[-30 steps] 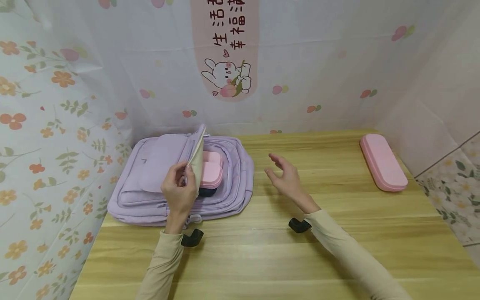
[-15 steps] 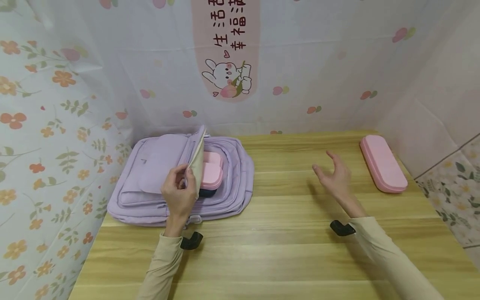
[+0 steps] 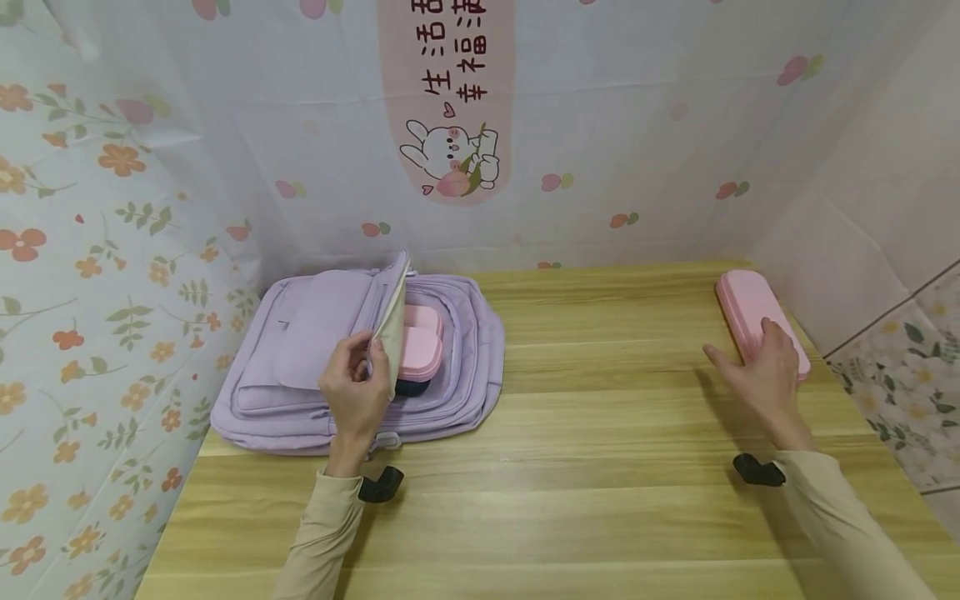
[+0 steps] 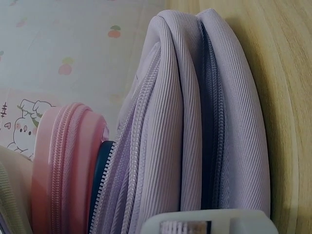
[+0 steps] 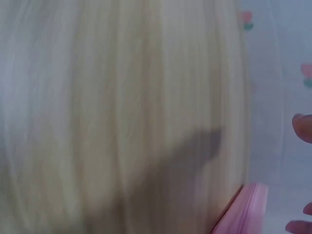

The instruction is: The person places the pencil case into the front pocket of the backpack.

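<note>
A lilac backpack [image 3: 300, 329] lies flat on the table at the left, its front pocket unzipped. My left hand [image 3: 354, 396] pinches the edge of the raised pocket flap [image 3: 394, 317]. Inside that pocket sits a pink zippered case [image 3: 422, 352], with something dark blue [image 4: 100, 168] behind it, mostly hidden. On the far right, another pink case [image 3: 752, 302] lies on the table. Over its near end is my right hand [image 3: 768, 385], thumb and fingers spread apart. In the blurred right wrist view, fingertips [image 5: 303, 127] appear away from that case's end; contact cannot be made out.
The wooden table [image 3: 585, 400] stretches between the backpack and the right-hand case. Patterned cloth [image 3: 585, 133] hangs behind the table and along both sides. A black wrist mount [image 3: 381, 484] sits by the left cuff, another [image 3: 757, 470] by the right.
My right hand has swept rightward from beside the backpack to the pink case at the far right. The left hand keeps holding the pocket flap up in the same place.
</note>
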`<state>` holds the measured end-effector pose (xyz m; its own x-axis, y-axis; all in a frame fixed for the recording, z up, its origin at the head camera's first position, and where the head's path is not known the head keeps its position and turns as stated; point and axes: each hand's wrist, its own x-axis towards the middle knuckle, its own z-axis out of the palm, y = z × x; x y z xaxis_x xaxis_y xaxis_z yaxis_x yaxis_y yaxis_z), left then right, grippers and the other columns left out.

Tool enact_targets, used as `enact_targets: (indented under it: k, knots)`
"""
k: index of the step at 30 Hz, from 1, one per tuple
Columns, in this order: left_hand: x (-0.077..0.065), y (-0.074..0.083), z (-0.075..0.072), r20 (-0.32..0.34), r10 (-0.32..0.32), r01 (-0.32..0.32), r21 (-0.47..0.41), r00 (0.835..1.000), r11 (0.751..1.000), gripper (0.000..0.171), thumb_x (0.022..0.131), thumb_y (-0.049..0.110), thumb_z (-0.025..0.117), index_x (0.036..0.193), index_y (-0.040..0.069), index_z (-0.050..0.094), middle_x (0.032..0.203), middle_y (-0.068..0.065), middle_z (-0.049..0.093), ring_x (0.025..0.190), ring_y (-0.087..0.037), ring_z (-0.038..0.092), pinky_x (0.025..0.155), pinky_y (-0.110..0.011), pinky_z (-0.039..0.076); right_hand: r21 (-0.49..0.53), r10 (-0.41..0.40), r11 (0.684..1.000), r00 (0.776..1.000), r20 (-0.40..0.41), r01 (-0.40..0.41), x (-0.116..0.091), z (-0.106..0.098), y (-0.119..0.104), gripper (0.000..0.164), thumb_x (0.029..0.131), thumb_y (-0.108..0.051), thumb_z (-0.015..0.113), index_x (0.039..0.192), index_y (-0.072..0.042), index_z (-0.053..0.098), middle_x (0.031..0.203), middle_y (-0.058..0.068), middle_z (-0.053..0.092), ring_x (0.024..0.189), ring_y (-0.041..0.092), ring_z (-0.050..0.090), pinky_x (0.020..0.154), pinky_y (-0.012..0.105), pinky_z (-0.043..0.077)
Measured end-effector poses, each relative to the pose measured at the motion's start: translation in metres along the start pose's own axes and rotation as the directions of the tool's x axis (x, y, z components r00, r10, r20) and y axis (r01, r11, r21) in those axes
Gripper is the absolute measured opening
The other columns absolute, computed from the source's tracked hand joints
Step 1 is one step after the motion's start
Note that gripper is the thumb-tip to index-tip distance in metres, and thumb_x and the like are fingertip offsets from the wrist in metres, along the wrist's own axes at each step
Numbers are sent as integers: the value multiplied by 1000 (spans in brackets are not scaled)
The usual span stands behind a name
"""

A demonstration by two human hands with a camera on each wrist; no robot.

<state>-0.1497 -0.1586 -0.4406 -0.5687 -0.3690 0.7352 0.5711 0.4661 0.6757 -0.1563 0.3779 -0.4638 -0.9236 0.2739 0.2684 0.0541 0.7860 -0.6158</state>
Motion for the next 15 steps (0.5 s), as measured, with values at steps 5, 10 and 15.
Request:
enact_targets:
  k: [5, 10, 15]
  knots:
    - [-1, -1, -1, -5, 0, 0, 3, 1000, 1000, 14, 88, -2, 67, 99, -9, 71, 77, -22, 69, 68, 6, 55, 58, -5, 39, -38, 122, 992, 992, -41, -124, -2, -5, 18, 94, 88, -34, 72, 153, 13, 22, 149, 44, 28, 141, 58, 22, 115, 69, 15]
    - [-1, -1, 0, -7, -2, 2, -7, 1000, 1000, 14, 88, -3, 67, 99, -8, 72, 76, -21, 69, 67, 5, 55, 57, -5, 39, -26, 200, 979, 977, -80, -202, -7, -5, 31, 84, 85, -26, 75, 143, 19, 33, 140, 46, 35, 139, 55, 23, 115, 65, 12]
    - [0, -2, 0, -6, 0, 0, -4, 1000, 1000, 14, 88, -2, 67, 99, -8, 71, 76, -21, 69, 67, 3, 55, 57, -6, 38, 15, 318, 948, 946, -60, -318, -8, -4, 38, 86, 87, -23, 73, 148, 16, 26, 147, 44, 28, 141, 54, 19, 115, 65, 16]
